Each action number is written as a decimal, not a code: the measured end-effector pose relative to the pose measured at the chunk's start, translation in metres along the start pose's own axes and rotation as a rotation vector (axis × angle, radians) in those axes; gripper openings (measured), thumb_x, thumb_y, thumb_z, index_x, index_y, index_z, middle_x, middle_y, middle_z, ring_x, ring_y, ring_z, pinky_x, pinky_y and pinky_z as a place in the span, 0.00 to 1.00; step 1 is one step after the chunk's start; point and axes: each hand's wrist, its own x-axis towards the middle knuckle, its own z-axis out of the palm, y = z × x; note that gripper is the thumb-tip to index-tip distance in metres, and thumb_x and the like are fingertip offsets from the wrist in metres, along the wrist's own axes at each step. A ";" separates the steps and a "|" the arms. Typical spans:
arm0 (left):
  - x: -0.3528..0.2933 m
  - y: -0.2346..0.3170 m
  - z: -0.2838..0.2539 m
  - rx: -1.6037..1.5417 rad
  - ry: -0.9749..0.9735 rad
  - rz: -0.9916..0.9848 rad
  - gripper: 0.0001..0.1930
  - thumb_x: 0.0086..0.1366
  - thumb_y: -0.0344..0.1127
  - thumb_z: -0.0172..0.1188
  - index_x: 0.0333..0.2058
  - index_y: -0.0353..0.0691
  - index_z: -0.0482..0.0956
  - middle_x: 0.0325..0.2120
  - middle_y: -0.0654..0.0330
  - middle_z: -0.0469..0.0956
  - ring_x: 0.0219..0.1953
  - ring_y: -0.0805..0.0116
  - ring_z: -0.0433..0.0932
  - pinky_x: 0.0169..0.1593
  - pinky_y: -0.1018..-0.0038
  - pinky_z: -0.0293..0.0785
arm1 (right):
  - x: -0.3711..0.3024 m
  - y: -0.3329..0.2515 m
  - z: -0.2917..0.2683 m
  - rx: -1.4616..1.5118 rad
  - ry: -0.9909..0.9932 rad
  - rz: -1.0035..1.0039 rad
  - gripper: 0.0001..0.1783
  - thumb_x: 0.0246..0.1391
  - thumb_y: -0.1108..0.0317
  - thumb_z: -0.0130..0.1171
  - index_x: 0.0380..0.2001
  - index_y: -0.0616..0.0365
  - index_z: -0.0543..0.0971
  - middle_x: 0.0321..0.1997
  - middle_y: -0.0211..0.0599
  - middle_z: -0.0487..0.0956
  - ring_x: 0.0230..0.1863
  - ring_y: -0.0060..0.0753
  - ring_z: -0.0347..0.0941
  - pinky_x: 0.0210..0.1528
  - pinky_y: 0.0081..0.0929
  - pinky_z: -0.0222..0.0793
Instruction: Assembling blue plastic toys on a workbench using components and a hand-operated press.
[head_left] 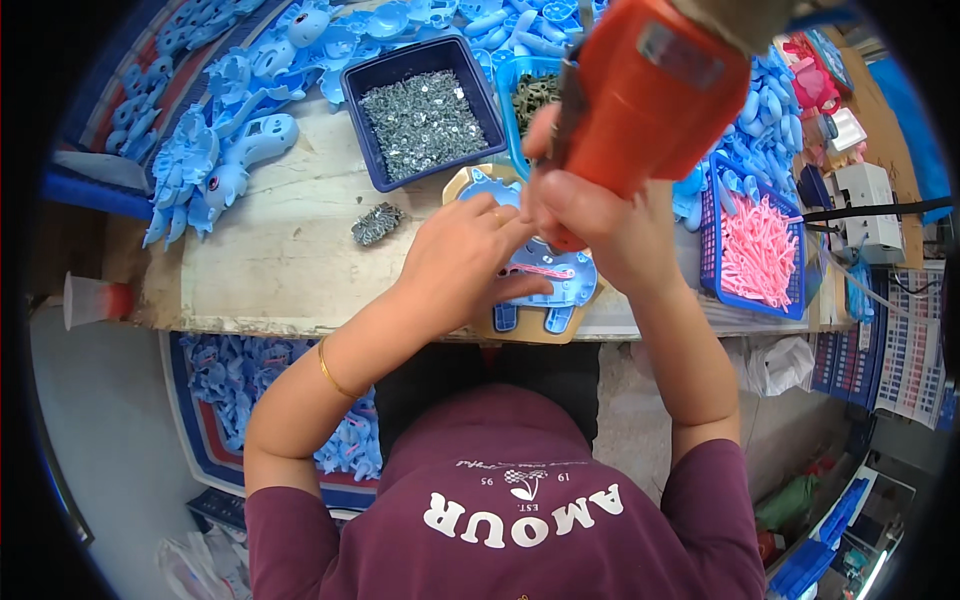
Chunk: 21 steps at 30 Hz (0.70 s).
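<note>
My right hand [600, 215] is closed around an orange power screwdriver [645, 110], its nose pointing down at a light-blue plastic toy shell [570, 290]. The shell lies in a tan holder [562, 333] at the table's front edge. Over the shell's left side rests my left hand [465, 250], thumb stretched out and apart from the fingers. Its fingertips reach the screwdriver's nose and are partly hidden there. A pink strip-like part [540, 271] lies in the shell beside my left thumb. The screwdriver's tip is hidden by my hands.
A dark-blue bin [392, 178] of small metal screws stands behind my left hand, with a loose screw pile [378, 224] before it. A light-blue container [515, 120] is partly behind the screwdriver. A blue basket [711, 250] holds pink parts. Blue toy pieces [250, 140] heap at the back.
</note>
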 end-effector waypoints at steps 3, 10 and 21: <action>-0.008 0.003 0.003 -0.025 -0.022 0.013 0.17 0.52 0.46 0.72 0.37 0.44 0.83 0.34 0.64 0.80 0.42 0.62 0.77 0.45 0.64 0.74 | -0.016 0.002 -0.009 0.013 0.151 0.046 0.18 0.50 0.69 0.57 0.44 0.65 0.72 0.20 0.32 0.73 0.19 0.22 0.68 0.32 0.27 0.71; -0.018 0.013 0.021 0.009 -0.020 0.115 0.15 0.54 0.44 0.71 0.37 0.44 0.83 0.38 0.65 0.79 0.45 0.63 0.75 0.50 0.66 0.73 | -0.028 0.014 -0.025 0.035 0.165 0.144 0.20 0.49 0.67 0.58 0.44 0.66 0.71 0.19 0.33 0.73 0.18 0.23 0.66 0.35 0.30 0.72; -0.021 0.011 0.029 0.030 -0.032 0.111 0.13 0.56 0.43 0.70 0.35 0.43 0.83 0.35 0.64 0.79 0.41 0.64 0.75 0.50 0.66 0.71 | -0.035 0.034 -0.016 0.057 0.292 0.063 0.14 0.53 0.69 0.60 0.41 0.61 0.71 0.20 0.32 0.72 0.18 0.21 0.68 0.25 0.24 0.68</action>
